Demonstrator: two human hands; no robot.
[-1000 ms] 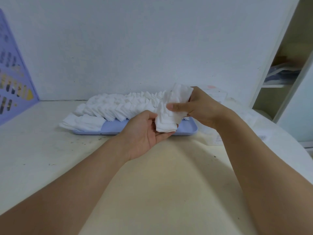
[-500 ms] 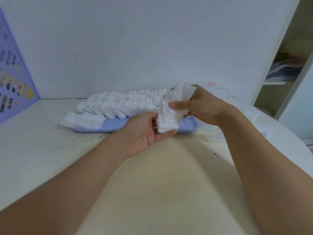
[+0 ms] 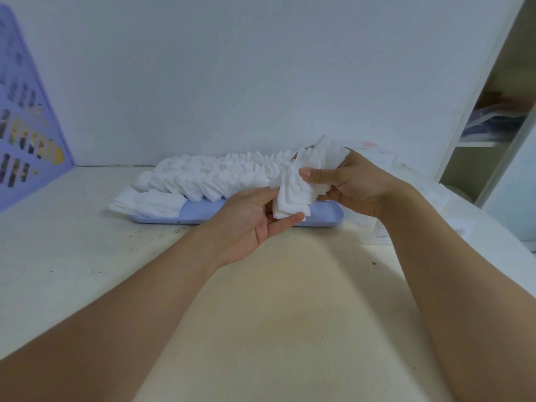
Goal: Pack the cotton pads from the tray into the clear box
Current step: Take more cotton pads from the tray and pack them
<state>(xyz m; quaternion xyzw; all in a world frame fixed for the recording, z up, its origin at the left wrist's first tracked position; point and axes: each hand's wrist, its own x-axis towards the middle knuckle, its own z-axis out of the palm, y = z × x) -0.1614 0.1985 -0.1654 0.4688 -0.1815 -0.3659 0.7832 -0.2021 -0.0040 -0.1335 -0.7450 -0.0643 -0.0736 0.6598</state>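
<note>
pale table (image 3: 87, 245): left hand (image 3: 249, 224) and right hand (image 3: 351, 184) still pinch pad stack (image 3: 295, 187), now squarer; tray (image 3: 203, 214) full, boxing pending.

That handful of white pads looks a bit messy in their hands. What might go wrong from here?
1. The bunch of white square cotton pads is fanned and uneven between the right hand and left hand; loose ones may slip onto the dirt-flecked cream tabletop.
2. Pads at the left end of the pale blue plastic tray overhang its rim, so a nudge could spill them.
3. The clear box is not plainly visible, so the carry may be awkward.
</note>
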